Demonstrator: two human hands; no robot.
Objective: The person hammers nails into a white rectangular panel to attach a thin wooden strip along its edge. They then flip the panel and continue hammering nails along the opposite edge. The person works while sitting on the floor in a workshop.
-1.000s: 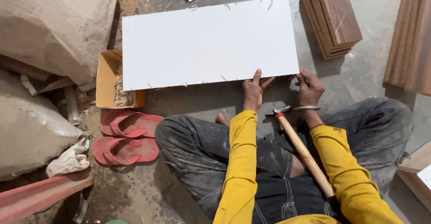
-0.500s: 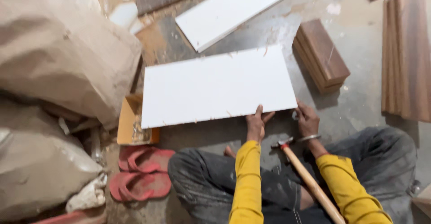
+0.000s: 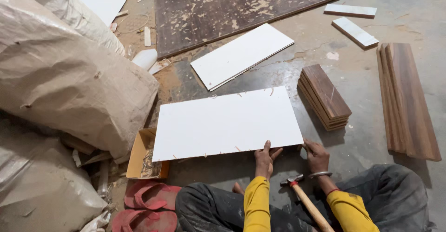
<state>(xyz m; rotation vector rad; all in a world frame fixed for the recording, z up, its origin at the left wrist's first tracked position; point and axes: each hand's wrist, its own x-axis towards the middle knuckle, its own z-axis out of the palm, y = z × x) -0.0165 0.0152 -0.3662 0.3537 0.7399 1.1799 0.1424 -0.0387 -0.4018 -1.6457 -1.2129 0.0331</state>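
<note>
A white rectangular board [image 3: 227, 122] lies flat on the concrete floor in front of me. My left hand [image 3: 265, 160] rests on its near edge, fingers spread over the board's rim. My right hand [image 3: 317, 155] grips the board's near right corner; a metal bangle sits on that wrist. A hammer [image 3: 304, 199] with a wooden handle and red collar lies across my lap between my forearms, touched by neither hand. I sit cross-legged in yellow sleeves and dark trousers.
Large woven sacks [image 3: 69, 78] fill the left. A small cardboard box of nails [image 3: 144, 155] and red sandals [image 3: 144, 208] lie near my left knee. A second white board [image 3: 241, 55], a stack of brown planks [image 3: 325, 95], long planks [image 3: 406, 97] and a big dark panel [image 3: 232, 6] lie beyond.
The camera has tilted up, showing more of the floor beyond. Both hands stay on the white board's near edge; the hammer has not moved.
</note>
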